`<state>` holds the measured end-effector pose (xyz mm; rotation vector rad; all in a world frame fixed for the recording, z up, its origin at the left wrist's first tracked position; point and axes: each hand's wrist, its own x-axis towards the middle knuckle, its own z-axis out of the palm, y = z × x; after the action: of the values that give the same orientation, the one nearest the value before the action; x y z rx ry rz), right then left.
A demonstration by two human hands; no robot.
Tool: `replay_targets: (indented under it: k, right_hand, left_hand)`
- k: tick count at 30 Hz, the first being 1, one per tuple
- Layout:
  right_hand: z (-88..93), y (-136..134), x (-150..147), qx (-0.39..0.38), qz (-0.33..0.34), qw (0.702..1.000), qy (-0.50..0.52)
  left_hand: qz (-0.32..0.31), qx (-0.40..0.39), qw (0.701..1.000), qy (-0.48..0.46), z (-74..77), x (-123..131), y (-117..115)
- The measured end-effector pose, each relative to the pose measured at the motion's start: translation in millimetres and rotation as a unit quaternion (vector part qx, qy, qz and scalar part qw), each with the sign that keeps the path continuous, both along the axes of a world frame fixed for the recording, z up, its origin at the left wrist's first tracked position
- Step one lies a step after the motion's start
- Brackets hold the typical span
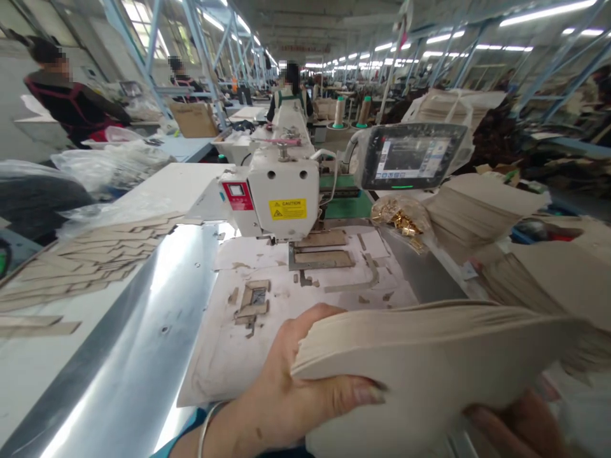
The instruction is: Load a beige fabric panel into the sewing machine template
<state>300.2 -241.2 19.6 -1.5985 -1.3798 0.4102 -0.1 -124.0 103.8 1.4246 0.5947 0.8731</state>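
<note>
A thick stack of beige sheets [420, 375] is held at the near right, in front of the sewing machine [284, 184]. The left end of the stack is gripped by the left hand [286, 381]: the thumb is pressed on the near face, and the other fingers are largely hidden behind. The right hand [520, 426] is located at the lower right edge of the stack; it is blurred, and whether its fingers are closed on the stack cannot be told.

Progress is judged to be at the handling stage: the stack is picked up but not set down, and none of its sheets is seen separated under the machine head. Beige strips [90, 254] are laid out in overlapping rows at the left; whether these are finished cannot be determined.

A stained white sheet [210, 362] is spread below the machine, with a rectangular frame [319, 264] and scraps on it. A shiny metal plate [128, 318] is fitted between this sheet and the white surface [28, 381]. A lit screen [413, 156], a bag of gold-coloured fittings [403, 219] and further stacks [477, 210] are positioned at the right. Behind, a long workshop is lit by ceiling tubes, and other people are seated.
</note>
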Motion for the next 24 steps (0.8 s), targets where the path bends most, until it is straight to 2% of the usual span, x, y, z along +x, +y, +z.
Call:
replay_targets:
  k: [1, 3, 5, 8, 10, 11, 13, 15, 16, 17, 19, 21, 24]
  right_hand:
    - [3.4, 1, -1, 0.005, 0.007, 1.000, 0.006]
    - [11.5, 10, -7, -0.017, 0.031, 0.999, -0.017]
    - [14.6, 26, -15, -0.085, 0.068, 0.993, -0.045]
    - [5.4, 49, -31, -0.143, 0.106, 0.983, -0.048]
    - [-1.3, 55, -38, -0.142, 0.114, 0.983, -0.036]
    - [-1.9, 56, -41, -0.150, 0.117, 0.982, -0.012]
    - [3.3, 55, -44, -0.219, 0.136, 0.961, 0.096]
    - [12.8, 53, -45, -0.314, 0.157, 0.910, 0.221]
    - [16.7, 52, -45, -0.348, 0.168, 0.887, 0.255]
    - [18.9, 52, -45, -0.363, 0.175, 0.877, 0.261]
    - [17.5, 52, -46, -0.349, 0.187, 0.896, 0.203]
    - [9.6, 52, -47, -0.302, 0.184, 0.929, 0.107]
    - [-4.8, 50, -45, -0.250, 0.155, 0.955, -0.023]
  left_hand:
    - [0.014, 0.006, 1.000, 0.003, 1.4, 0, 1]
    - [0.040, 0.026, 0.998, 0.030, -7.2, 0, 8]
    - [0.059, 0.063, 0.992, 0.094, -28.3, 1, 16]
    - [0.048, 0.177, 0.962, 0.202, -64.2, -2, 27]
    - [0.033, 0.243, 0.941, 0.234, -76.4, -5, 31]
    - [0.034, 0.248, 0.937, 0.242, -77.2, -7, 31]
    - [0.046, 0.188, 0.948, 0.254, -70.5, -9, 32]
    - [0.037, 0.078, 0.960, 0.265, -61.2, -10, 31]
    - [0.026, 0.037, 0.960, 0.278, -58.7, -11, 31]
    - [0.020, 0.021, 0.954, 0.299, -58.6, -12, 31]
    - [0.039, 0.064, 0.930, 0.361, -65.3, -14, 31]
    - [0.088, 0.152, 0.898, 0.404, -76.7, -17, 32]
    - [0.111, 0.280, 0.864, 0.404, -89.8, -21, 36]
